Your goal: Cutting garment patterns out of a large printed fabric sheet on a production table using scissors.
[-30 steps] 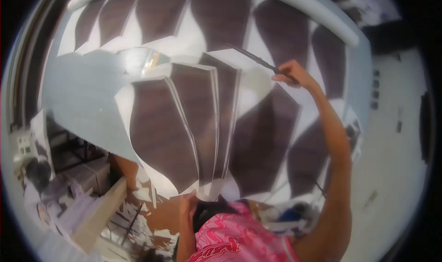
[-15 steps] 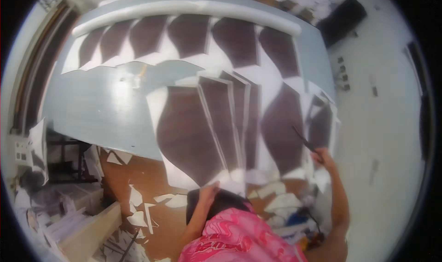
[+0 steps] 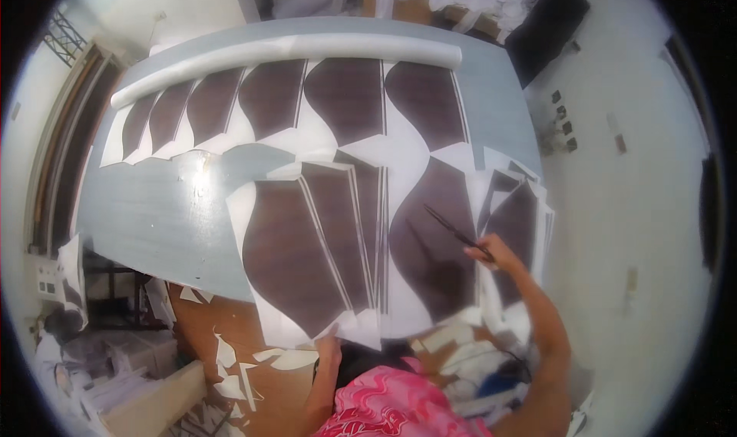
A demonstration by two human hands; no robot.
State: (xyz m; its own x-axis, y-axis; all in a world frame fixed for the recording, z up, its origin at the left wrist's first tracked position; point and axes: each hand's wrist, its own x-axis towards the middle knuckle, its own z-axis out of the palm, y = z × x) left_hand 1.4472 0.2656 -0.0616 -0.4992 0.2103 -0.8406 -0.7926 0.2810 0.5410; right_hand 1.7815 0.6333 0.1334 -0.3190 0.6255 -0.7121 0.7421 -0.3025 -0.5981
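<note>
My right hand [image 3: 497,254] is wrapped round the handles of dark scissors [image 3: 447,223]. Their blades point up and to the left above a dark-brown printed panel [image 3: 437,276] on the white sheet. Low in the middle, my left hand [image 3: 328,346] pinches the bottom edge of a cut white sheet [image 3: 295,253] bearing a brown curved shape. More cut pieces [image 3: 338,214] fan out under it to the right. The long printed sheet [image 3: 353,103] unrolls from a white roll [image 3: 292,49] and carries a row of the same curved brown shapes.
A blue-grey table [image 3: 169,222] bears the sheets. Another stack of cut pieces [image 3: 518,214] lies at its right edge. White offcuts [image 3: 288,358] litter the brown floor [image 3: 269,395]. A black padded object [image 3: 546,30] stands beyond the far right corner, and cardboard boxes [image 3: 157,383] sit at lower left.
The view has shifted, so the table sits lower and further left. My right hand has brought the scissors left over the brown panel. My left hand stays at the sheet's bottom edge.
</note>
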